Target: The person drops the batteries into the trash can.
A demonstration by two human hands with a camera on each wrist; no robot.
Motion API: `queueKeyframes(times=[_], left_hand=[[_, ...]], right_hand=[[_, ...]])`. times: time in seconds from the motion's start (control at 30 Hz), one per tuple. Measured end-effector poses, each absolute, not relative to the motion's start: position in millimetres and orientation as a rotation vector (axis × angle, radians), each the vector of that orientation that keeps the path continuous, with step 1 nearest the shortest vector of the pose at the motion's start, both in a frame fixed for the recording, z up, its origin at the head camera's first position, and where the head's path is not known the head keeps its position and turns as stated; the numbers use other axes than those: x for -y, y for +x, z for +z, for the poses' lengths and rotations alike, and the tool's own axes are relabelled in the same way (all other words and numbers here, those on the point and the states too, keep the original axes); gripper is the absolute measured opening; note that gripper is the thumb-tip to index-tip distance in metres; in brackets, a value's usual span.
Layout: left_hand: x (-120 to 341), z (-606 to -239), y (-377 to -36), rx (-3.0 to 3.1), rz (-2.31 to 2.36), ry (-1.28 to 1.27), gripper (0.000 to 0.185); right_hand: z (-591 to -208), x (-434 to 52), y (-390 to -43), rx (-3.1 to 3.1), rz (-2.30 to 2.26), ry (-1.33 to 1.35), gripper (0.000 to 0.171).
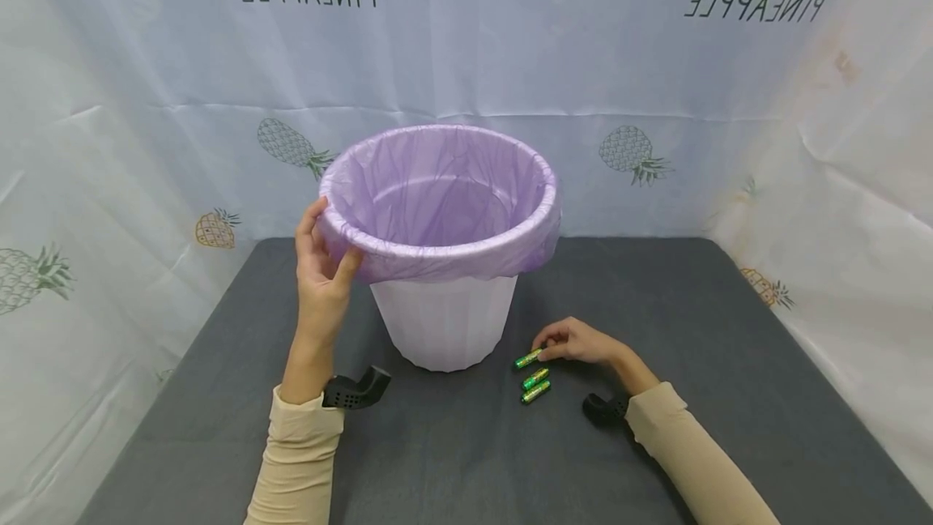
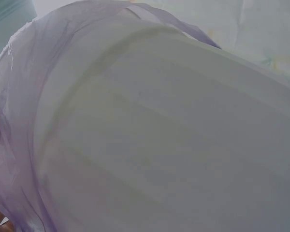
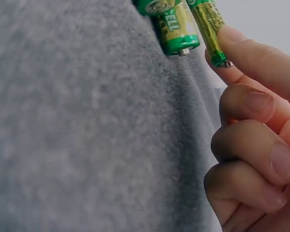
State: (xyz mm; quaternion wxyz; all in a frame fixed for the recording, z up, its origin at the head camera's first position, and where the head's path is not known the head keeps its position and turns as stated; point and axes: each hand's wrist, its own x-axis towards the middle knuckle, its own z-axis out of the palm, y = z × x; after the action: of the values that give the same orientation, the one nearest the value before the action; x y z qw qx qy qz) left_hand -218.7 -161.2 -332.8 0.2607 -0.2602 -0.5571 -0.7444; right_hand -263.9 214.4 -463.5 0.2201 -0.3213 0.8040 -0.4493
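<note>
A white ribbed trash bin (image 1: pixel 446 322) stands upright, lined with a purple plastic bag (image 1: pixel 452 213) folded over its rim. My left hand (image 1: pixel 321 290) grips the bin's rim at the left, thumb toward the front and fingers spread along the side. In the left wrist view the bin wall (image 2: pixel 164 125) fills most of the picture. To the right of the bin's base, my right hand (image 1: pixel 576 342) pinches a green and gold battery (image 3: pixel 209 29) between thumb and index finger, the other fingers curled. Two similar batteries (image 1: pixel 535 379) lie side by side just in front of it.
A dark grey cloth covers the table (image 1: pixel 437 460). White curtains (image 1: pixel 641 63) with pineapple prints hang behind and at both sides. Black wrist mounts (image 1: pixel 357 390) sit on both forearms, next to beige sleeves (image 1: pixel 299 460).
</note>
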Motion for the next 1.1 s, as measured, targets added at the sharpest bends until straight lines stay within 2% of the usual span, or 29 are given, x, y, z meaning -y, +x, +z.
queueKeyframes(times=[1.1], left_hand=[[161.4,-334.1,-219.0,1.499,-2.026,-0.713,0.058]], right_hand=[[-419.1,-228.4,-236.8,-2.264,-1.405,-0.916,0.019]])
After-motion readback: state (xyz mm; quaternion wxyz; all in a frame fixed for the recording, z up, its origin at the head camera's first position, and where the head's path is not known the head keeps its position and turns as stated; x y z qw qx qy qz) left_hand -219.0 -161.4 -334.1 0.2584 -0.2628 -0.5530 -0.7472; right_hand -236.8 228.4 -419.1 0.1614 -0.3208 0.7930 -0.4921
